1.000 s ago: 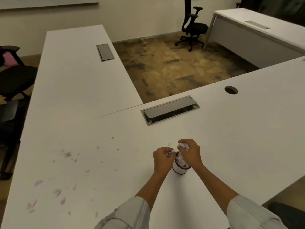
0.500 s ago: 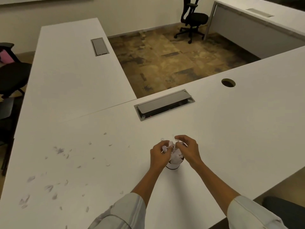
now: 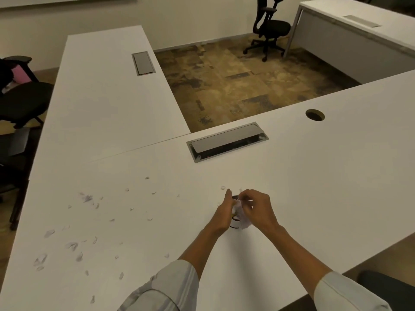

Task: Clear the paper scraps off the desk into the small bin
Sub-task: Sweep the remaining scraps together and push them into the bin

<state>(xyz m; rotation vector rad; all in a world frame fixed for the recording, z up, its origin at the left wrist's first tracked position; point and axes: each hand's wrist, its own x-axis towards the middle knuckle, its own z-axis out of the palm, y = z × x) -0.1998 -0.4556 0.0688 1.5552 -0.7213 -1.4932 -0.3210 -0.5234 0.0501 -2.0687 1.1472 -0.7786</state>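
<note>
Both hands meet over the bin — a small white cup with a dark rim, standing on the desk near its front edge, about mid-width. The left hand has straight fingers laid against the bin's left side. The right hand curls its fingers round a wad of white paper at the bin's mouth. Scraps lie scattered toward the desk's left edge — a few more sit just behind the hands.
</note>
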